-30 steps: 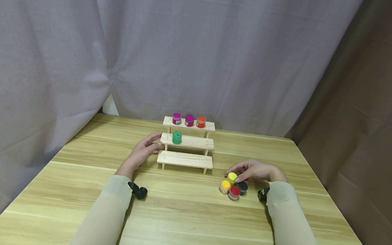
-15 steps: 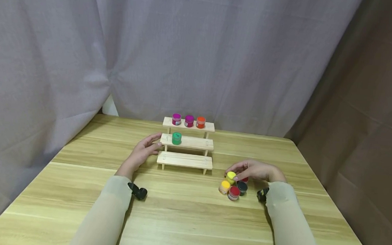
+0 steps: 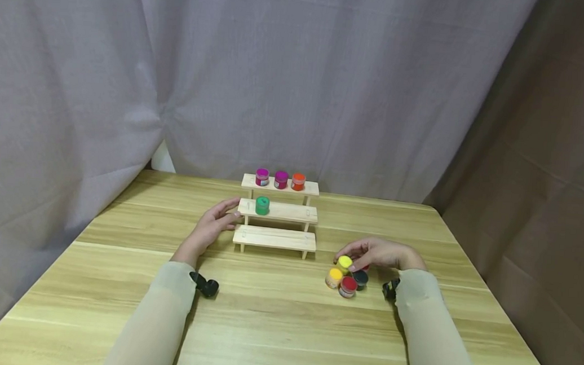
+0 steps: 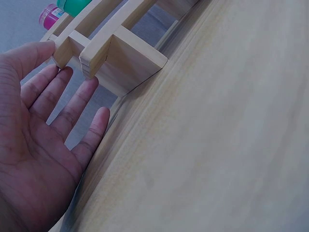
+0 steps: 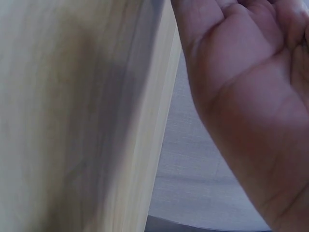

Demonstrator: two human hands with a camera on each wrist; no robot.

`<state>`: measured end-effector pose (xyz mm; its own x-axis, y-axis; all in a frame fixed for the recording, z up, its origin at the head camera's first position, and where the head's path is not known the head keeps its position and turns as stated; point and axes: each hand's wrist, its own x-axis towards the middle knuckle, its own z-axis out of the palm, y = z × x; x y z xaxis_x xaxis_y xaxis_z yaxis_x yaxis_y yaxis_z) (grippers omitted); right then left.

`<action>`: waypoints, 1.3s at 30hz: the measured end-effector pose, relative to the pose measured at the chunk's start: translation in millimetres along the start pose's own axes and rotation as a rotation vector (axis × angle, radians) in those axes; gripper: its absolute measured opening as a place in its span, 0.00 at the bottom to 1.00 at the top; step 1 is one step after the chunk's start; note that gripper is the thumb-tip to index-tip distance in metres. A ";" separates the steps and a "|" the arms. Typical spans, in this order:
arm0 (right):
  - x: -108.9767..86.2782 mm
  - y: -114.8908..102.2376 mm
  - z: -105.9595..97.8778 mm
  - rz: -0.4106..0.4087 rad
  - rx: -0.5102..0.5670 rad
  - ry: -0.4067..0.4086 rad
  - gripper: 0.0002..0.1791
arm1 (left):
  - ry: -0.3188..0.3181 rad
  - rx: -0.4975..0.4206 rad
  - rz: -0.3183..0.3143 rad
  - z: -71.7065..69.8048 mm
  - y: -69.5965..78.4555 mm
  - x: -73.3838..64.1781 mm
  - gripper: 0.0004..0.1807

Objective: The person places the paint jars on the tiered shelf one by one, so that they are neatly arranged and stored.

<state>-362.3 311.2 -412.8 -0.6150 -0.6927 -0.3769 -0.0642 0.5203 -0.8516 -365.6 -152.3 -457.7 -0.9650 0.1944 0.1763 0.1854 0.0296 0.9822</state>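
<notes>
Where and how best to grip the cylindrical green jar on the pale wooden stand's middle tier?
Probably pinch the green jar across its left and right side walls, coming from the front, slightly above: it stands upright and round, no other jar shares the flat middle tier, and the rear tier stands behind it.

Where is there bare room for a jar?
Free: bottom shelf; the middle shelf right of the green jar; the table between the sleeves. Crowded: the top shelf, under three jars; the jar cluster by the right hand.
</notes>
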 end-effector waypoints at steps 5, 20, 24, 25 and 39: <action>1.7 0.8 0.7 0.006 -0.018 0.023 0.24 | -0.006 -0.004 0.004 -0.5 -1.0 0.4 0.32; 2.3 5.1 -2.2 -0.030 -0.030 0.052 0.24 | 0.000 -0.005 -0.003 0.5 0.1 0.1 0.31; 2.5 4.1 -2.4 -0.051 -0.080 0.113 0.22 | -0.007 -0.007 -0.002 -0.2 0.2 0.8 0.32; 3.0 3.6 -2.1 -0.056 -0.094 0.136 0.22 | -0.009 -0.006 -0.001 -0.4 0.0 0.8 0.32; 10.5 -9.6 5.3 -0.114 -0.084 0.329 0.23 | -0.004 0.005 -0.001 -1.3 -1.1 0.5 0.30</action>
<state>-363.9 296.2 -410.5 -0.8193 -0.5580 -0.1317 -0.2033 0.4975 -0.8433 -366.6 -153.4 -458.7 -0.9643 0.1987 0.1750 0.1854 0.0351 0.9820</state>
